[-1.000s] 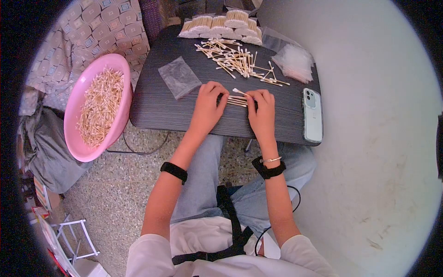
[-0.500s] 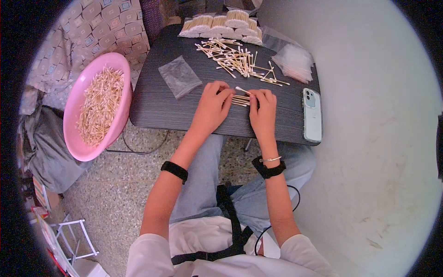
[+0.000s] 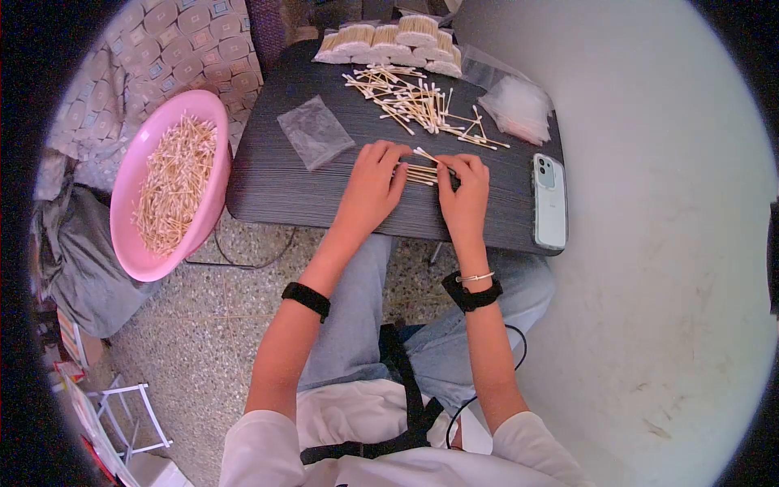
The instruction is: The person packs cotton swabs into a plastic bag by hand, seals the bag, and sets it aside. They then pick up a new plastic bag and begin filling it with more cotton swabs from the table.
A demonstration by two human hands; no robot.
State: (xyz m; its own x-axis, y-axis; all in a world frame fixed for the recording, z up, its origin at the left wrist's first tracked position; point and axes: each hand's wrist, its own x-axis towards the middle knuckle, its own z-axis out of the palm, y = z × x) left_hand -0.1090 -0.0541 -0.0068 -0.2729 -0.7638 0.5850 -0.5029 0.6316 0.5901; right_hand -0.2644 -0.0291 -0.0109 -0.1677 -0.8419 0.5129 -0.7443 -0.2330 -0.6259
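Note:
Several cotton swabs [image 3: 420, 174] lie side by side between my hands near the table's front edge. My left hand [image 3: 375, 180] is closed around their left ends, its thumb and fingers hiding the tips. From the other side, my right hand [image 3: 465, 188] closes on the right ends. A single cotton swab [image 3: 425, 155] slants above the row, its lower end at my right thumb and fingers. Beyond my hands is a loose pile of cotton swabs [image 3: 418, 101] on the dark table [image 3: 276, 191].
Packed bags of swabs [image 3: 381, 42] are stacked at the back. A flat clear bag [image 3: 316, 132] lies left, more clear bags [image 3: 519, 109] lie right, above a phone [image 3: 549, 203]. A pink basin [image 3: 123, 207] of swabs stands left of the table; a white wall [image 3: 649, 203] rises right.
The slanted swab has tipped slightly, and my fingers have shifted a little around the row. The pile and bags have stayed put.

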